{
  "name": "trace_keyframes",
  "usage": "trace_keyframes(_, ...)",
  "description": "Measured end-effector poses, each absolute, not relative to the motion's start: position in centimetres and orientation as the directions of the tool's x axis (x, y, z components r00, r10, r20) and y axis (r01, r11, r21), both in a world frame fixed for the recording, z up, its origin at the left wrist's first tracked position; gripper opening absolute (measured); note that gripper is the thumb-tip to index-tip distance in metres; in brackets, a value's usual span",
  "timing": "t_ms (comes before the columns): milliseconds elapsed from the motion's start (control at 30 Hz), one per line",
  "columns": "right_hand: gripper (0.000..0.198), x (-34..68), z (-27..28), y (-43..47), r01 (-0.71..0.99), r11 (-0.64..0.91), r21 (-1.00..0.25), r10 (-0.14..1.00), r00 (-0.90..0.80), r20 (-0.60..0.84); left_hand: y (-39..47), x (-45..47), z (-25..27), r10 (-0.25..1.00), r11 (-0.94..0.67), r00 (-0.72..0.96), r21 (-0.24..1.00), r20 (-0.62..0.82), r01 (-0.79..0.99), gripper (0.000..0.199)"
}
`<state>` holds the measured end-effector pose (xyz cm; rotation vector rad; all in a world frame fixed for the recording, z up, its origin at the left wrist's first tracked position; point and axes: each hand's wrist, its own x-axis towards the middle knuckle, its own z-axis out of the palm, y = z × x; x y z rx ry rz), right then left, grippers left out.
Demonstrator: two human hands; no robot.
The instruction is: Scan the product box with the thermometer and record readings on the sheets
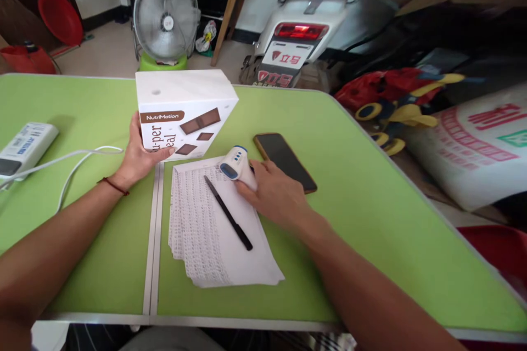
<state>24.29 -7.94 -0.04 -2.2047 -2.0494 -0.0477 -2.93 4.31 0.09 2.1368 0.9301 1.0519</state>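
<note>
A white NutriMotion box (187,88) with brown chocolate-bar pictures stands on the green table, tilted a little. My left hand (142,148) is closed on its lower left side, thumb across the front. My right hand (275,189) is wrapped round the handle of a white and blue infrared thermometer (235,163), which is over the top of a stack of handwritten sheets (201,230). Across the papers lies a black pen (228,213). Just beyond my right hand rests a dark phone (286,159) in a yellowish case.
At the table's left (358,263) sits a white power strip (28,145) with a white cable (78,154). Behind the table are a fan (167,16) and a white scooter (300,33). A large printed sack (477,148) and a yellow-blue toy (407,112) stand to the right.
</note>
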Motion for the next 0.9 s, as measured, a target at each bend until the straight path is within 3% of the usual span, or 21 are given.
trace_keyframes(100, 0.035, 24.2, 0.4, -7.6, 0.959, -0.124, -0.254, 0.985, 0.150, 0.087, 4.5, -3.1, -0.1, 0.829, -0.492, 0.384, 0.856, 0.406, 0.158, 0.085)
trace_keyframes(200, 0.033, 23.1, 1.2, -8.2, 0.813, 0.039, -0.580, 0.939, 0.169, 0.300, 3.9, -3.2, 0.2, 0.861, -0.495, 0.260, 0.836, 0.436, 0.237, 0.078)
trace_keyframes(300, 0.029, 21.1, 2.2, -10.2, 0.417, 0.335, -0.845, 0.900, 0.125, 0.418, 2.9, -3.0, 0.6, 0.851, -0.525, 0.262, 0.764, 0.456, 0.374, 0.068)
trace_keyframes(367, 0.032, 19.6, 2.6, -11.6, 0.180, 0.330, -0.927, 0.937, 0.060, 0.345, 2.2, -2.7, 0.6, 0.843, -0.534, 0.325, 0.740, 0.428, 0.409, 0.062)
trace_keyframes(467, 0.033, 17.8, 2.7, -12.8, -0.049, 0.207, -0.977, 0.978, -0.021, 0.208, 1.3, -2.0, 0.5, 0.858, -0.484, 0.368, 0.802, 0.358, 0.350, 0.059)
trace_keyframes(567, 0.029, 16.9, 2.2, -12.6, -0.184, 0.095, -0.978, 0.987, -0.108, 0.116, 0.8, -1.7, 0.5, 0.915, -0.326, 0.306, 0.928, 0.262, 0.180, 0.063)
trace_keyframes(700, 0.023, 16.5, 1.3, -11.8, -0.194, 0.008, -0.981, 0.990, -0.138, 0.035, 0.7, -1.5, 0.9, 0.963, -0.156, 0.226, 0.988, 0.148, 0.018, 0.069)
trace_keyframes(900, 0.020, 16.5, 0.9, -11.7, -0.168, 0.001, -0.986, 0.990, -0.136, 0.024, 0.7, -1.3, 1.1, 0.961, -0.158, 0.232, 0.987, 0.151, 0.011, 0.072)
